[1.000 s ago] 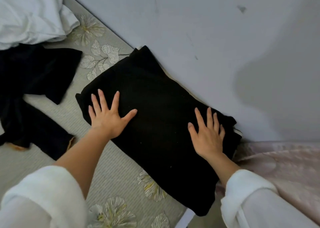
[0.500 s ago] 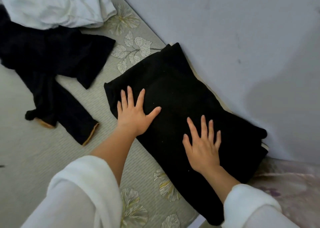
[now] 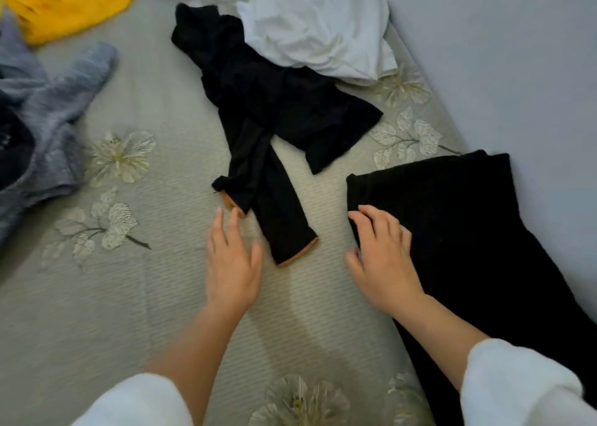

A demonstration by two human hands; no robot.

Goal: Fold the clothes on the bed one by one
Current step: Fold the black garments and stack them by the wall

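- Yellow garment (image 3: 69, 8), upper left, is cut by the frame's edges.
- Grey garment (image 3: 42, 125), left, is blurred and cropped.
- White garment (image 3: 316, 21) covers part of the black top (image 3: 258, 102).
- Folded black garment (image 3: 468, 231) runs off lower right.

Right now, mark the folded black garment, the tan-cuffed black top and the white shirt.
folded black garment (image 3: 468, 247): head view, top layer
tan-cuffed black top (image 3: 268, 102): head view, body
white shirt (image 3: 316, 21): head view, middle

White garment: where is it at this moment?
Head view, upper right of centre: the white garment lies crumpled beside the wall, overlapping the unfolded black garment.
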